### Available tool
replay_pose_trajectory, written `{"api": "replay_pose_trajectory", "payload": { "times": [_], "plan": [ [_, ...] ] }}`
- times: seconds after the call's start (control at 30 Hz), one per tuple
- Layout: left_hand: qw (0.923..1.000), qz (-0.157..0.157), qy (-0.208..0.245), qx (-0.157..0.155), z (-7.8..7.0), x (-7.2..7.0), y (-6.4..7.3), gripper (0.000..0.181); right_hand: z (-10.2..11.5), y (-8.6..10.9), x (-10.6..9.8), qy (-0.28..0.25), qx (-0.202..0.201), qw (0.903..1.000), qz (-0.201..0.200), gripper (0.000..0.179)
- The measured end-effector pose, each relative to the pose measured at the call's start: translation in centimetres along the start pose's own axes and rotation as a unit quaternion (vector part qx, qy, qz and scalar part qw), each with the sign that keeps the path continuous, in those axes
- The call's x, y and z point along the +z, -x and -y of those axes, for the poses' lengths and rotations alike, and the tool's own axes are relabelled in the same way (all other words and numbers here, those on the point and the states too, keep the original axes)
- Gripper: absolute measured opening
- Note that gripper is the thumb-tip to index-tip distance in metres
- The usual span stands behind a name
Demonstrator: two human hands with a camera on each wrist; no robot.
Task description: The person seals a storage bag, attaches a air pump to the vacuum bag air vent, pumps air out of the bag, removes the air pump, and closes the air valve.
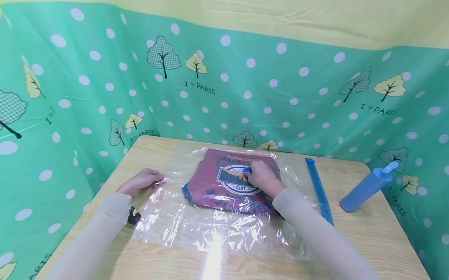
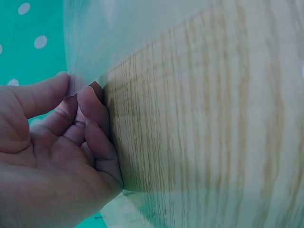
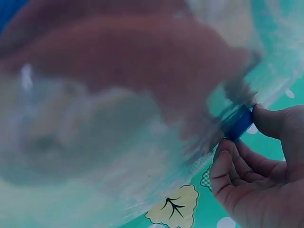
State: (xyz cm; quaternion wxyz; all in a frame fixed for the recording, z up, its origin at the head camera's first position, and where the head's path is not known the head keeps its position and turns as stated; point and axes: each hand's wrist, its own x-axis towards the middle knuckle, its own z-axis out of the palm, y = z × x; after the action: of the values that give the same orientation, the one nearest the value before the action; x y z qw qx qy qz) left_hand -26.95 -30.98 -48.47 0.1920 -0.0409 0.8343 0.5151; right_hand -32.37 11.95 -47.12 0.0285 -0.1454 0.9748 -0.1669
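A maroon printed garment, folded, lies inside a clear plastic storage bag flat on the table. My left hand pinches the bag's left edge; in the left wrist view the thumb and fingers of this hand hold the thin film. Over the garment, my right hand grips a small blue cap on the bag. From the right wrist, the same cap shows between thumb and fingertips, with wrinkled film beside it. A blue zip strip runs along the bag's right side.
A blue hand pump stands at the right of the wooden table. Behind and beside the table hangs a green dotted curtain. A dark band sits at the left wrist.
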Motion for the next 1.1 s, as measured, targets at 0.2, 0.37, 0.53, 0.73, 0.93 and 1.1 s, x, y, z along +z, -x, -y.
{"api": "replay_pose_trajectory", "payload": {
  "times": [0.2,0.37,0.53,0.73,0.93,1.1],
  "plan": [
    [0.9999,-0.007,0.008,0.004,0.14,-0.02,0.03,0.025,0.17,0.01,0.25,0.015,-0.004,0.9999,-0.006,0.026],
    [1.0000,-0.007,-0.002,0.002,0.08,0.07,0.09,0.025,0.19,0.00,0.28,0.033,-0.029,0.9991,0.001,0.025],
    [1.0000,-0.004,0.002,0.001,0.20,0.09,0.12,0.024,0.19,0.09,0.28,0.039,-0.047,0.9981,0.003,0.024],
    [0.9999,-0.001,0.013,0.005,0.21,0.09,0.06,0.023,-0.07,0.08,0.27,0.062,-0.071,0.9955,0.000,0.026],
    [0.9999,-0.002,0.011,0.000,0.11,0.17,0.07,0.024,-0.33,0.11,0.16,0.069,-0.085,0.9939,0.005,0.026],
    [0.9999,-0.009,0.003,-0.008,0.04,0.20,0.13,0.024,-0.19,0.35,-0.01,0.056,-0.064,0.9963,-0.010,0.031]
  ]
}}
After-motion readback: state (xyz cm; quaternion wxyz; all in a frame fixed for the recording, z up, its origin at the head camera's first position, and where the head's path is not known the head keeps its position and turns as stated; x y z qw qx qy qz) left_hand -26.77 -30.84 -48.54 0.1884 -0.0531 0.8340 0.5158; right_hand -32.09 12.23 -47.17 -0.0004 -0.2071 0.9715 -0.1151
